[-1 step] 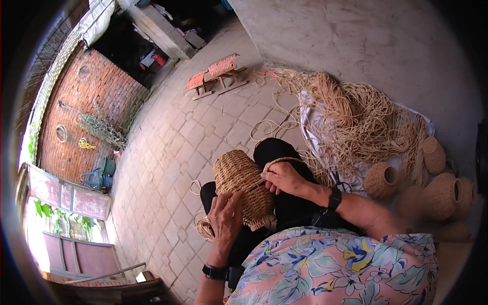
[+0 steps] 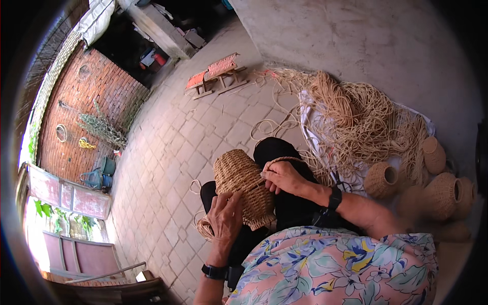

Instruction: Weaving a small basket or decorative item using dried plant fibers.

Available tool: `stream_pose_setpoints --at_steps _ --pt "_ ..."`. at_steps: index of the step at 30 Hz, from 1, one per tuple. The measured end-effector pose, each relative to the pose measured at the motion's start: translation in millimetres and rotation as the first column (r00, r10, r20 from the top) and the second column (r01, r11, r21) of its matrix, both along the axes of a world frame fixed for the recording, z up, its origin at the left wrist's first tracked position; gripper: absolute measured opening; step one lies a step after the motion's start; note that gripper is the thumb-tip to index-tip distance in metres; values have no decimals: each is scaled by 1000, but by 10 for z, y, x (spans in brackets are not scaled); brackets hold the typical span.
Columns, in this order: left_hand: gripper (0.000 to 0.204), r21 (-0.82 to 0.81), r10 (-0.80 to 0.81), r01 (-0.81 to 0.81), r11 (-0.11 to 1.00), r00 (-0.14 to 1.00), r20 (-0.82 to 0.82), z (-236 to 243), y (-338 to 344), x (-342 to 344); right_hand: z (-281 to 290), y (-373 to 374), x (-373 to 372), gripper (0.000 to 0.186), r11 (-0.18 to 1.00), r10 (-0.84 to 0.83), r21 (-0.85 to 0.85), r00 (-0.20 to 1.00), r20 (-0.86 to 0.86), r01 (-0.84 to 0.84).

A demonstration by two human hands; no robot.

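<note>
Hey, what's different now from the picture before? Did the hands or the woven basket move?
Nothing has visibly moved, and nothing was picked up or let go. The left hand is still against the woven basket on the lap, and the right hand still holds the cord. The rope pile looks the same too.

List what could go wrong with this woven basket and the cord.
The basket could roll if the left hand, resting against it, lifts away. The cord at the right hand might slip loose. The rope pile, full of loose loops, could tangle.
</note>
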State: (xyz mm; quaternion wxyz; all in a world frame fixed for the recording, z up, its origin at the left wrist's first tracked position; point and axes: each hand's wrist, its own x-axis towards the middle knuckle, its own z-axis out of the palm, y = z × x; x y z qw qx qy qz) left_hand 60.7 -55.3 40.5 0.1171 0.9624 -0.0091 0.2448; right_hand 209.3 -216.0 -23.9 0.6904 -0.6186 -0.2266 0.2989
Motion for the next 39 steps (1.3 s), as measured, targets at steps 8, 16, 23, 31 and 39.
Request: stream_pose_setpoints --at_steps 8,16,23,31,39 --pt "15 10 33 -32 999 994 -107 133 -74 67 264 106 13 5 939 213 274 977 7 -207" --pt "14 -66 -4 -1 998 996 -84 103 -46 136 202 313 -121 11 998 17 31 659 752 -61" --pt "13 -269 61 -41 962 996 67 47 -159 261 137 374 -158 13 999 30 -44 630 776 6" --pt "13 -298 112 -112 948 994 -18 45 -75 136 930 -456 29 23 943 316 11 903 291 -334" --pt "12 -251 65 -68 966 998 -20 28 -99 192 338 67 124 13 965 134 79 726 674 -251"
